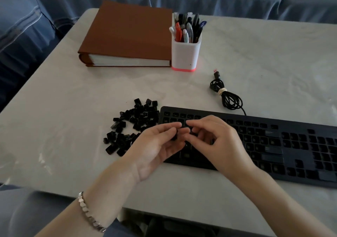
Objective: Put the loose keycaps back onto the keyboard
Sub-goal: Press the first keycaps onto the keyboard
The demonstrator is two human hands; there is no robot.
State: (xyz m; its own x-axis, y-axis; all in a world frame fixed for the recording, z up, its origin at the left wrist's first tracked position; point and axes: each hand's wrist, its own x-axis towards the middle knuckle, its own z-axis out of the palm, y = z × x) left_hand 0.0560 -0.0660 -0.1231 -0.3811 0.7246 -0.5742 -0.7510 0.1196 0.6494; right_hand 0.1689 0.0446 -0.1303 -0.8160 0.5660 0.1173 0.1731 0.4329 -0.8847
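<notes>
Keycap (175, 137) in pinching grip of left hand (156, 150), palm up, and right hand (219, 143), fingers curled, above keyboard (291, 124).

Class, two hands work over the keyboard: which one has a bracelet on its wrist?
The left hand, the one beside the loose keycaps: a silver link bracelet circles its wrist, while the wrist of the right hand is bare.

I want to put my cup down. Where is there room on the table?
Bare table lies left of the keycap pile, and a wide patch right of the pen holder, behind the keyboard and cable. It is crowded where the left hand, pinching a keycap, and right hand meet over the keyboard's left end.
</notes>
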